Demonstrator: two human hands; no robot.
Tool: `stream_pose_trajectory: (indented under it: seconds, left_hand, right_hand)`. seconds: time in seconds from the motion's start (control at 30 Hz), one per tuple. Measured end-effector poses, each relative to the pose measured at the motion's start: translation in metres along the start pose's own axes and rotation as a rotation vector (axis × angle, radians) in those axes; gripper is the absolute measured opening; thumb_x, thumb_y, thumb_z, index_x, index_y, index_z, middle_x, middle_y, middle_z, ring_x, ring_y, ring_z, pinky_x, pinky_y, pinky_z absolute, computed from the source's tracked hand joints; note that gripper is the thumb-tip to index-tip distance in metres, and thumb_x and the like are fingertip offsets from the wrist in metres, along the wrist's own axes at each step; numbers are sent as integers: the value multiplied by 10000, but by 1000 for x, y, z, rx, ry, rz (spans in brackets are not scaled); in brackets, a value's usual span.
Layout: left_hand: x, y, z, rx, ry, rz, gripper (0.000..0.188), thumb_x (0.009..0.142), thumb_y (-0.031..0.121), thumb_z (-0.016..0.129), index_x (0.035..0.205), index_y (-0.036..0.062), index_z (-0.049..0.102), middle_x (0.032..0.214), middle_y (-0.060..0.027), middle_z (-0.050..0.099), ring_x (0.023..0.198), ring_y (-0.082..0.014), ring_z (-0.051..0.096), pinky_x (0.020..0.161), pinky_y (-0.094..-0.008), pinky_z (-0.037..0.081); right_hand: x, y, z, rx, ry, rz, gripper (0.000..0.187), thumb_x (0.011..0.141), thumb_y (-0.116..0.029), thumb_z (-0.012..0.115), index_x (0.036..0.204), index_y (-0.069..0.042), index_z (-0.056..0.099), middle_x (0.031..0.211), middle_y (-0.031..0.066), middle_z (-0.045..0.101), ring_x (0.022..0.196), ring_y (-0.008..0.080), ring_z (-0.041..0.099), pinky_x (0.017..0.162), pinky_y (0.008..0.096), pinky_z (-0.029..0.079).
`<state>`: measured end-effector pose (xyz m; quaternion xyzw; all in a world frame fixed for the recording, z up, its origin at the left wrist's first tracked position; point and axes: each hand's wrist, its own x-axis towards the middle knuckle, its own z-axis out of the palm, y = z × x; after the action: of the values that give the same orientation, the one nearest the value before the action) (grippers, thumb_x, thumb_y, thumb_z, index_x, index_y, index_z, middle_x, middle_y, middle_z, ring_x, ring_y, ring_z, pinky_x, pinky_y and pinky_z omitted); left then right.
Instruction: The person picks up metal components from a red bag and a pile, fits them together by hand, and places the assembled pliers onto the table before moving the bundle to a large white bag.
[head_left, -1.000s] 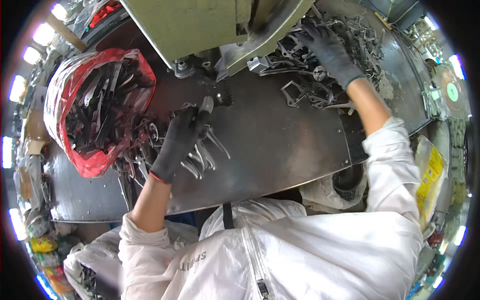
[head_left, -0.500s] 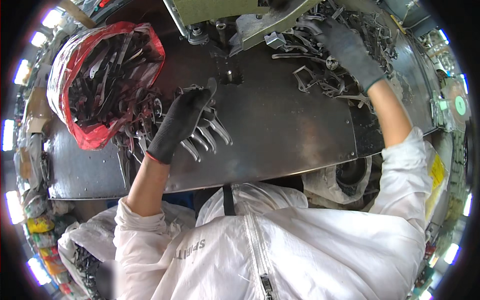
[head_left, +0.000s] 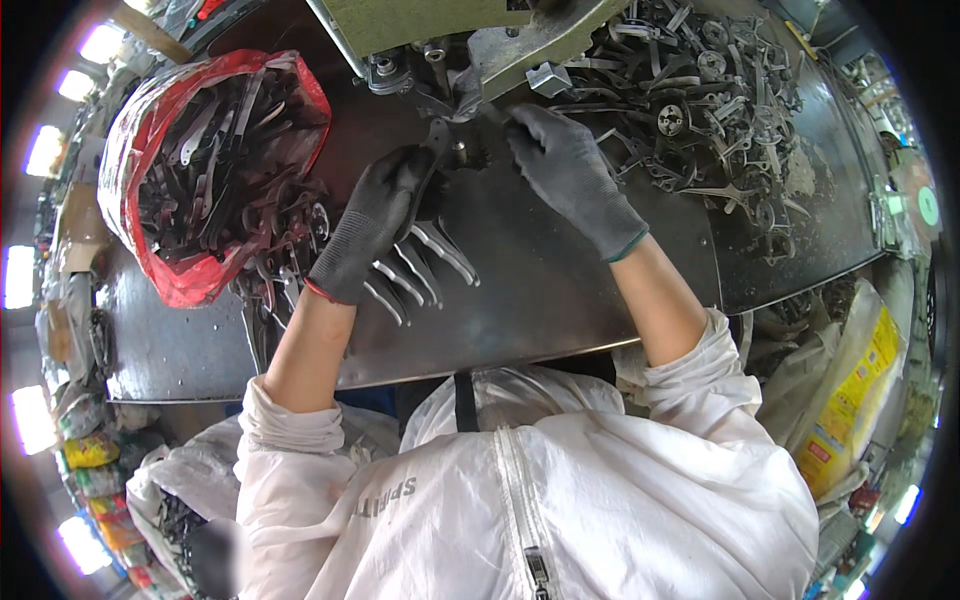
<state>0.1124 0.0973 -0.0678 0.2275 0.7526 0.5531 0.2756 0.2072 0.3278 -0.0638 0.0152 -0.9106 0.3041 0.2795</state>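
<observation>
My left hand [head_left: 378, 215], in a black glove, is closed round a dark flat metal lever [head_left: 436, 142], whose holed end points up toward the post [head_left: 459, 147] on the worktable. Beneath that hand, several silver brake-type levers [head_left: 447, 252] lie side by side, their curved ends toward me. My right hand [head_left: 575, 175], gloved in dark grey, is just right of the post, below the green machine head [head_left: 420, 20]. Its fingers are pinched together. A curved grey metal piece [head_left: 462, 98] shows near the fingertips, under the machine head; whether they hold it cannot be told.
A red-rimmed white sack [head_left: 318, 95] full of dark levers lies at the left, with loose parts spilling from its mouth. On the right, a heap of grey metal castings [head_left: 700, 110] covers the back of the metal worktable [head_left: 560, 290]. A yellow-printed bag [head_left: 850, 390] stands below its edge.
My right hand has come from the heap of castings leftward to the machine head. My left hand has shifted slightly, bringing the dark lever closer to the post.
</observation>
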Motion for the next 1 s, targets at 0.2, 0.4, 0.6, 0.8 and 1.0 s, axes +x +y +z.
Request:
stream_pose_trajectory:
  seconds: [0.2,0.4,0.6,0.8,1.0]
  left_hand:
    - [16,-12,1,63,-25,70,501,1090,364,505,1381,-42,546,1087,-130,714,963,-188,707,866,-335,579]
    - [38,-17,-5,-21,-25,-28,462,1084,347,519,1311,-43,617,1024,-121,725,919,-168,700,799,-314,561]
    - [21,24,0,-152,-143,45,400,1060,289,556,1264,-41,650,1058,-108,729,913,-147,676,852,-322,542]
    - [40,-7,-4,398,-88,6,393,1052,280,502,1276,-4,656,1071,-157,741,930,-260,693,855,-377,530]
    - [42,16,-88,939,391,267,272,964,293,594,1025,69,737,1024,-212,718,943,-417,697,809,-506,552]
  right_hand:
    - [5,-8,-14,1038,-123,870,268,1004,-190,642,1215,-27,661,909,46,688,769,115,651,623,279,517]
    - [2,-28,-4,832,-202,807,301,976,-161,654,1231,-2,652,962,56,709,771,95,643,616,244,509]
    - [-3,-17,16,838,-176,699,387,945,-125,661,1301,21,619,1011,94,715,849,100,655,702,266,531]
    - [-10,-1,42,814,-225,681,428,968,-136,671,1348,34,572,1030,83,698,758,104,627,651,253,510]
    - [-13,-2,38,1012,-206,831,386,971,-133,653,1313,29,579,1061,97,692,678,116,629,551,263,511]
